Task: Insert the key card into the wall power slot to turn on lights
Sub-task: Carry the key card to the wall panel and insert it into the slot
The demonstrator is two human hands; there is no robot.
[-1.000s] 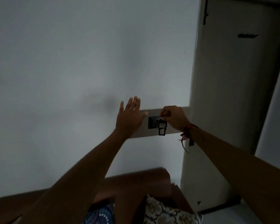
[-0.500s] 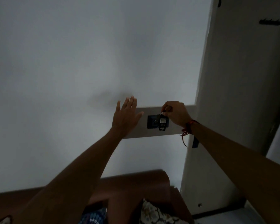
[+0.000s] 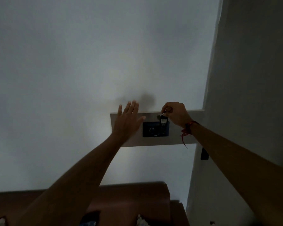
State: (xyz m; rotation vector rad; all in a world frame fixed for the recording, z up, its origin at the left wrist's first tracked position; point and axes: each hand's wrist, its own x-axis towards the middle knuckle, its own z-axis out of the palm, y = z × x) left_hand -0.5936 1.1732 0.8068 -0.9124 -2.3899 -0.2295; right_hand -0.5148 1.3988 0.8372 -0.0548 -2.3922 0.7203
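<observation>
The right hand (image 3: pixel 175 115) pinches a metal ring, from which one small flat dark key card (image 3: pixel 163 122) with a pale label hangs over the right end of the slot (image 3: pixel 155 129), a dark matte rectangular plate bearing one round dial. The slot sits on a smooth pale panel (image 3: pixel 178 137). The left hand (image 3: pixel 126 122) lies flat, fingers spread, holding nothing. One red thread (image 3: pixel 187 130) circles the right wrist.
</observation>
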